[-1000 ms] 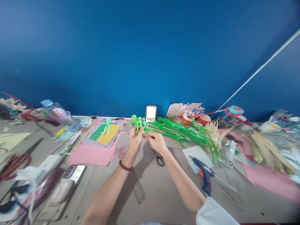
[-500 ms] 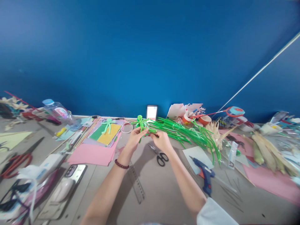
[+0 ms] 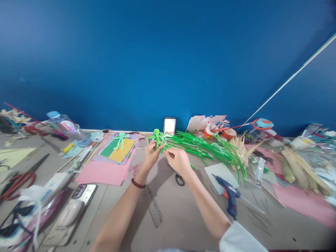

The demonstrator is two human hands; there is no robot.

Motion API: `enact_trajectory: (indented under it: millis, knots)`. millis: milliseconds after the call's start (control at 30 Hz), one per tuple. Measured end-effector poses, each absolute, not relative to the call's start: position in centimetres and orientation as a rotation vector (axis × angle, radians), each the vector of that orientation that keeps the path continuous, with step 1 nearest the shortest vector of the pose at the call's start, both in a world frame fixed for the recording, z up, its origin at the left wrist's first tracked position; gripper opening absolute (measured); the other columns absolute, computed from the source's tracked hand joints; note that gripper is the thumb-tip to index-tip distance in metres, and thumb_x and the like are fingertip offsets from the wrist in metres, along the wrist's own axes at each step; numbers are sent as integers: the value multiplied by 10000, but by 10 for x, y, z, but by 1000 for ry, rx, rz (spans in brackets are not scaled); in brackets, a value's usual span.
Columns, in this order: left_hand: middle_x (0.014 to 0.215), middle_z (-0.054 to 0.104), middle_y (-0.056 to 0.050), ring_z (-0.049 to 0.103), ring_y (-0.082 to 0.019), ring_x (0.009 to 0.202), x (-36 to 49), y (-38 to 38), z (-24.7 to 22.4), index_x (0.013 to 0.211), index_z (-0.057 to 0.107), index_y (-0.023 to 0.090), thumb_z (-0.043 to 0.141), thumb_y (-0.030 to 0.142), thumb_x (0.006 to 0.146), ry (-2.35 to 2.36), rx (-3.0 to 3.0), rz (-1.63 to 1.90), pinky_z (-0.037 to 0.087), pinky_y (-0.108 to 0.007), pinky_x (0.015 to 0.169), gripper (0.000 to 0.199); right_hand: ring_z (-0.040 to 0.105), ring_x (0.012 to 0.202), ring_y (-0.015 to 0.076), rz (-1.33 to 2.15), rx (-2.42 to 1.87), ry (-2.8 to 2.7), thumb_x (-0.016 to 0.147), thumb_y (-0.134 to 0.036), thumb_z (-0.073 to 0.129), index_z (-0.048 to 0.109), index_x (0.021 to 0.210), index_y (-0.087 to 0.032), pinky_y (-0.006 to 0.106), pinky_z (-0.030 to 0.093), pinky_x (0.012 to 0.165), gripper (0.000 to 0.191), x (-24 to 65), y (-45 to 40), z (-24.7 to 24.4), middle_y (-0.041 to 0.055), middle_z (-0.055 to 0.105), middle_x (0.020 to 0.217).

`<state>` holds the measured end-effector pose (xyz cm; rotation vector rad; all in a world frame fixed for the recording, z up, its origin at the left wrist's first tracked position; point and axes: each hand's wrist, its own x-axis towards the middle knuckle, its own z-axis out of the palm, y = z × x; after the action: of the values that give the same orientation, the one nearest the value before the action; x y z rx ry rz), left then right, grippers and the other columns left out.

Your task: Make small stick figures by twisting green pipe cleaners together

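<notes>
Between my hands is a small bright green figure of twisted pipe cleaners (image 3: 156,134). My left hand (image 3: 152,154) pinches its lower part, a beaded bracelet on that wrist. My right hand (image 3: 177,159) is closed on a thin green pipe-cleaner end beside the figure; its fingertips nearly meet the left ones. A bundle of long green pipe cleaners (image 3: 210,148) lies just behind and right of my hands. Black-handled scissors (image 3: 180,180) lie under my right wrist, partly hidden. A similar pale green figure (image 3: 120,140) rests on the coloured sheets to the left.
A clear ruler (image 3: 154,206) lies in front of my hands. On the right are a blue glue gun (image 3: 228,196), dried husks (image 3: 301,171) and pink paper (image 3: 307,204). On the left lie pink sheets (image 3: 102,172), a phone (image 3: 70,213), orange-handled scissors (image 3: 22,182) and a plastic bottle (image 3: 65,124).
My right hand has shifted slightly left and turned, its fingers closer to the left hand. Its wrist now covers more of the scissors. The left hand has barely moved.
</notes>
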<state>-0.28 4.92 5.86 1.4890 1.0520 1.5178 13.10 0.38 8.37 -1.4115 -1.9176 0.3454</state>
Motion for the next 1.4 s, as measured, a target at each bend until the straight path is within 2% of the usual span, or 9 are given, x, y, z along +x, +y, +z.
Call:
enact_trajectory:
  millis: [200,467,567,667,833,967,1133,1233,1400]
  knots:
    - [658,626,-32,540,-172,664,-9,53,56,710,696,205,685,336,721,877,1749,1408,419,-279,670,132,552,699,169,364,-1326,-1864,858,-265,488,701,749,-222,246,374,635,243,152,11,91,45,637,708]
    - [744,644,-47,581,-180,719,-8,48,60,723,685,176,697,353,715,823,1624,1337,461,-296,679,178,597,714,176,643,-1208,-1556,798,-312,549,716,741,-188,265,432,663,216,164,28,77,47,675,754]
    - [732,633,-35,569,-159,680,-4,45,61,701,685,165,736,349,667,801,1415,1384,465,-288,655,194,530,579,141,894,-1238,-1430,757,-442,582,701,697,-161,247,392,558,311,158,32,70,13,604,605]
    - [690,625,-27,558,-146,629,-1,44,63,683,681,154,772,374,614,783,1239,1420,469,-287,614,248,328,422,71,1205,-1260,-1302,694,-551,604,674,646,-138,218,241,426,422,150,34,64,-44,429,456]
    - [595,572,16,501,-104,511,6,43,61,673,642,171,775,403,600,769,1064,1486,430,-248,509,277,211,382,47,1479,-1138,-1211,669,-557,622,646,623,-136,219,129,389,425,133,30,58,-67,359,437]
    - [608,554,20,475,-96,512,7,44,55,695,620,180,740,373,651,869,1059,1559,390,-226,496,231,263,393,67,1283,-1212,-1360,779,-527,512,637,596,-154,225,197,413,434,120,22,57,-57,359,434]
    - [693,599,-15,526,-149,656,1,47,55,686,637,192,686,277,709,1132,1406,1629,405,-256,640,100,427,490,109,739,-1346,-1675,835,-407,481,625,553,-174,228,276,489,393,116,8,68,-15,474,477]
    - [684,588,-22,519,-171,693,-3,49,57,643,634,200,669,273,725,1098,1596,1611,390,-269,688,115,519,573,139,597,-1347,-1762,847,-354,486,655,608,-187,228,343,548,337,123,4,79,28,610,593]
    - [713,601,-38,514,-175,695,-7,52,58,693,672,200,708,327,692,945,1603,1497,394,-273,696,132,594,704,173,493,-1291,-1735,860,-290,472,707,751,-200,246,409,630,274,148,10,91,68,687,786]
